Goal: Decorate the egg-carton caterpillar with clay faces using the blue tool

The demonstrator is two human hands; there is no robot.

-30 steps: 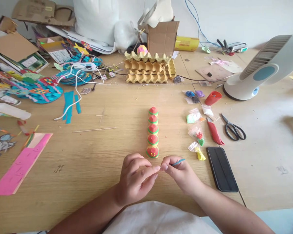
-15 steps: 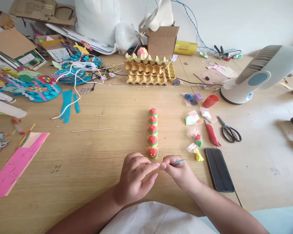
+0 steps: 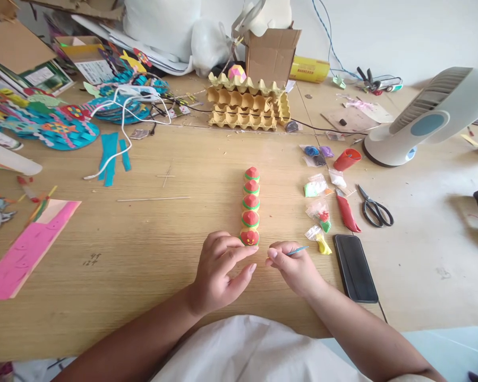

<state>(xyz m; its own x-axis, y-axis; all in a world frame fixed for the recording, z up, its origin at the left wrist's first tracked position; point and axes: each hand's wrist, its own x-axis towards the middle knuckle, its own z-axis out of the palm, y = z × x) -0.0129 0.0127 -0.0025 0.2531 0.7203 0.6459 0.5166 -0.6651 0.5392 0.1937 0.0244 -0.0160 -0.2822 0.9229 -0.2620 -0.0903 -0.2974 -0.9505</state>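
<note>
A row of egg-carton cups painted red and green, a caterpillar, stands on the table with its smiling front cup toward me. My left hand is beside that front cup, fingers stretched out and thumb apart. Whether a tiny piece sits on its fingertip I cannot tell. My right hand is closed on a thin blue stick-like tool, whose end sticks out past the knuckles to the right. The tool's other end is hidden by the fingers.
Small bags of coloured clay, a red-handled cutter, scissors and a phone lie to the right. Egg cartons and a white fan stand farther back. A pink strip and thin sticks lie left.
My hands have drawn slightly apart, and the left thumb and index finger are more spread. The right hand still holds the blue tool. The whole view has shifted a little.
</note>
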